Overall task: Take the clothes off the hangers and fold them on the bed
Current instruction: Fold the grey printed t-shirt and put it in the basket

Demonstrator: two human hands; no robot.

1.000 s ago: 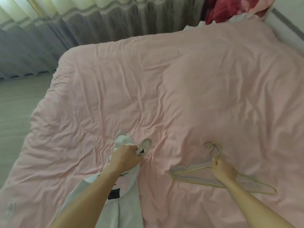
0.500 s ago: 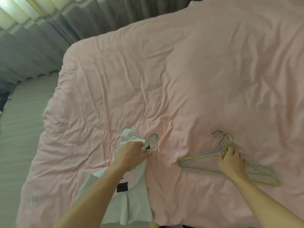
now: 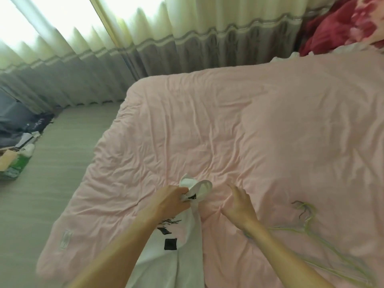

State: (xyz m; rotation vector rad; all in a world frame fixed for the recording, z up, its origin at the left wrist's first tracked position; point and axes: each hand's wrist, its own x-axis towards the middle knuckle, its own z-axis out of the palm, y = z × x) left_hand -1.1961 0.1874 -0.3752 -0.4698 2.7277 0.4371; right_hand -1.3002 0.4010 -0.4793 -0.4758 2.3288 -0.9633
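A white T-shirt (image 3: 182,252) with a black print lies bunched on the near part of the pink bed (image 3: 249,125). My left hand (image 3: 169,201) grips the shirt at its collar end, fingers curled round the fabric. My right hand (image 3: 239,206) hovers just right of the collar with fingers spread, holding nothing. The thin wire hangers (image 3: 307,223), yellow-green and clear, lie loose on the cover to the right of my right forearm.
Grey-and-cream curtains (image 3: 187,38) hang behind the bed. A red patterned blanket (image 3: 342,21) is piled at the far right corner. Floor (image 3: 52,173) runs along the bed's left side, with boxes and bags (image 3: 14,161) at the far left.
My right hand has let go of the hangers, which now lie on the bed, and has moved left toward the shirt collar. The left hand keeps its hold. The camera tilted up.
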